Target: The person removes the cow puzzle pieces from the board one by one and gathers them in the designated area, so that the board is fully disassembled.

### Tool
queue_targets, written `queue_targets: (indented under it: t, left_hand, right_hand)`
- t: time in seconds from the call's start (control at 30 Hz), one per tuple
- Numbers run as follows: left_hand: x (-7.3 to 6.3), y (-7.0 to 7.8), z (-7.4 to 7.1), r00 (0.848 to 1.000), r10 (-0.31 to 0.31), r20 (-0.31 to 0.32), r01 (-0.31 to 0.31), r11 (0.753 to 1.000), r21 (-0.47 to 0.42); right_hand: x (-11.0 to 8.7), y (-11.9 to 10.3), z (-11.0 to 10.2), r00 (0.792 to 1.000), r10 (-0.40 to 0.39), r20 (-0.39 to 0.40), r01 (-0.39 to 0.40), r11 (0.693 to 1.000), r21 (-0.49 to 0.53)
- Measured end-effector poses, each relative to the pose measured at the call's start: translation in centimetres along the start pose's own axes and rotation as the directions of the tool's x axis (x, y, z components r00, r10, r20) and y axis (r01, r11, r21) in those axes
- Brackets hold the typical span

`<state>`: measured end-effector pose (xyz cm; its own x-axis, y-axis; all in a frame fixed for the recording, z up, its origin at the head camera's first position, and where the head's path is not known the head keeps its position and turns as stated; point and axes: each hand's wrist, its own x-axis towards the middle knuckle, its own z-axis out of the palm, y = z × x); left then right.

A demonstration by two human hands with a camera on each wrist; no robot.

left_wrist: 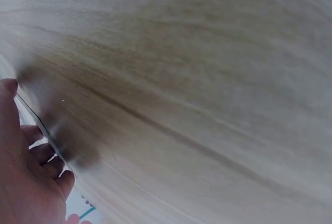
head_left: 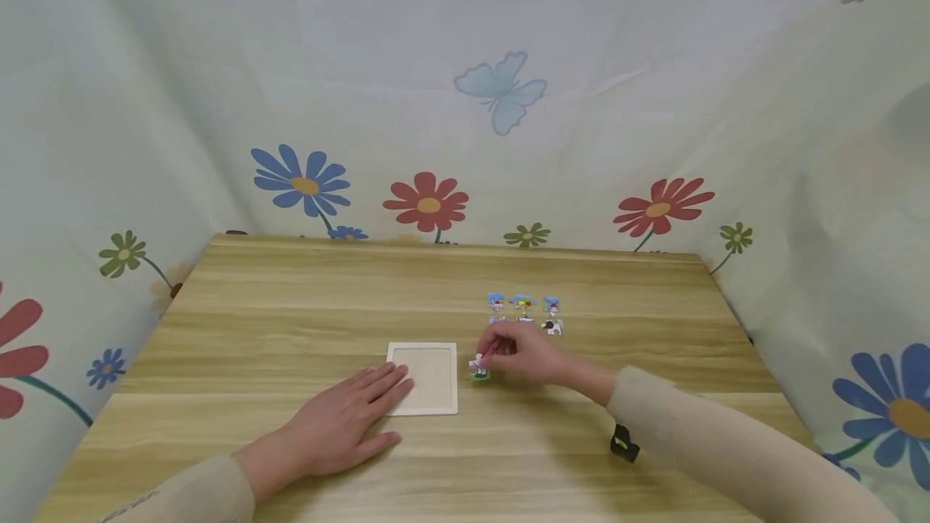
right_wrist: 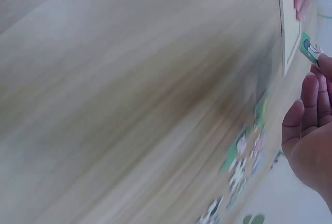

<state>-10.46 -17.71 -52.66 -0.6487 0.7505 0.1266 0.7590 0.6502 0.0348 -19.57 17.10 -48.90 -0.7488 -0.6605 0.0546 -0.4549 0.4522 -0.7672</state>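
My right hand (head_left: pixel 525 352) pinches a small jigsaw piece (head_left: pixel 479 368) between thumb and fingers, just right of a shallow puzzle tray (head_left: pixel 436 378). White and green with a figure printed on it, the piece also appears in the right wrist view, where its green end (right_wrist: pixel 310 49) points at the tray. My left hand (head_left: pixel 356 418) lies flat with straight fingers over the tray's left rim, its thumb spread on the table below. In the left wrist view the left fingers (left_wrist: pixel 44 154) reach the tray's edge. The tray's inside is bare cream board.
Several printed jigsaw pieces (head_left: pixel 523 303) lie in rows behind my right hand, which partly hides the nearer row. A piece with a black-and-white animal (head_left: pixel 553 327) ends that row. A black strap-like item (head_left: pixel 623 444) shows below the right sleeve. Flowered cloth (head_left: pixel 581 144) stands behind the wooden table (head_left: pixel 327 289).
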Motion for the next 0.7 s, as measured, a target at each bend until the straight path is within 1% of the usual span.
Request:
queue_targets:
  t: [0.17,0.3,0.43,0.7]
  left_hand:
    - [-0.2,0.0,0.3,1.0,-0.012,0.014,0.012,1.0,-0.007]
    - [-0.2,-0.1,0.3,0.999,-0.022,0.025,0.022,1.0,-0.02]
    - [-0.1,-0.2,0.2,0.999,-0.027,0.036,0.028,0.999,-0.028]
    - [0.0,-0.2,0.2,1.0,-0.01,0.017,0.011,1.0,-0.019]
  right_hand:
    - [-1.3,0.8,-1.6,0.998,0.037,-0.048,-0.037,0.999,-0.002]
    - [-2.3,1.5,-3.1,0.993,0.084,-0.078,-0.086,0.996,-0.015]
    - [-3.5,2.1,-4.4,0.989,0.122,-0.088,-0.125,0.992,-0.023]
    - [-5.4,3.9,-6.5,0.981,0.168,-0.097,-0.174,0.983,-0.06]
